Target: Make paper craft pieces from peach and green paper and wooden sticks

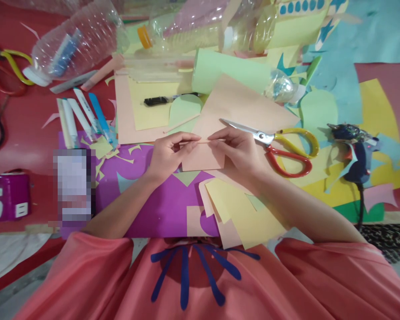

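- Peach paper [203,159], one small piece: between the two hands, in front of the body, above a purple sheet [146,204]. Far edge appears narrowly rolled or folded; which one, cannot tell.
- Handling, judged by look: very light, thin, fairly stiff when flat but easy to crease; prone to tear or unroll if pulled, not likely slippery.
- Best hold, by judgement: both ends of the far edge, with light, even fingertip pressure; the flat near part seems better left unpressed.
- Left hand [169,154]: thumb and fingers pinching the left end of that edge.
- Right hand [239,149]: thumb and fingers pinching the right end, level with the left.
- Near part of the piece: hanging or lying toward the body, below the fingertips.
- Larger peach sheet [235,95]: just beyond the hands.
- Scissors [266,138], red and yellow handles: just beside the right hand, ungripped.
- Thin paper stick [182,124]: beyond the left hand, apart from it.
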A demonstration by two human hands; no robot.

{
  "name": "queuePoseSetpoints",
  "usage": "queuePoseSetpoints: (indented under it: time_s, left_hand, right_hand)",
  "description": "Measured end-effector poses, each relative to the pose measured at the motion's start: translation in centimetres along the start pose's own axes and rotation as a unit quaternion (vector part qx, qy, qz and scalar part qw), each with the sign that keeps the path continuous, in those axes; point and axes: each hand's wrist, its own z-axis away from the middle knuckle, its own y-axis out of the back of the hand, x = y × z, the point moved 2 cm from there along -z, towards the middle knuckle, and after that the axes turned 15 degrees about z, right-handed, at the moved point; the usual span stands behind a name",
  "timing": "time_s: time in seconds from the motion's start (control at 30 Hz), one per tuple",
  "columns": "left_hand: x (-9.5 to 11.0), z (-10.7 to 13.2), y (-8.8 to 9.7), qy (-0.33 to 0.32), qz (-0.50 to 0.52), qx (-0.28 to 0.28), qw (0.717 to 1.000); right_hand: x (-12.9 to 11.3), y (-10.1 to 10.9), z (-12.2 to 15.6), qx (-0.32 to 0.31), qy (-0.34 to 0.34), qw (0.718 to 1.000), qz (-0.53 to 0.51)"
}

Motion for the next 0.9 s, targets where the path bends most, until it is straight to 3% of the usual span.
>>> queuePoseSetpoints:
  time_s: [0.17,0.43,0.9]
  left_hand:
    - [-0.13,-0.04,0.06,0.025,-0.008,0.002,1.0]
    - [-0.08,-0.08,0.16,0.046,-0.015,-0.005,0.999]
    - [0.24,-0.16,-0.02,0.001,-0.023,-0.024,0.999]
  right_hand:
    - [0.11,0.09,0.05,0.036,0.019,0.998,0.043]
    - [0.22,0.37,-0.29,0.02,0.033,0.998,0.054]
    - [-0.19,0.19,0.09,-0.017,0.051,0.998,0.018]
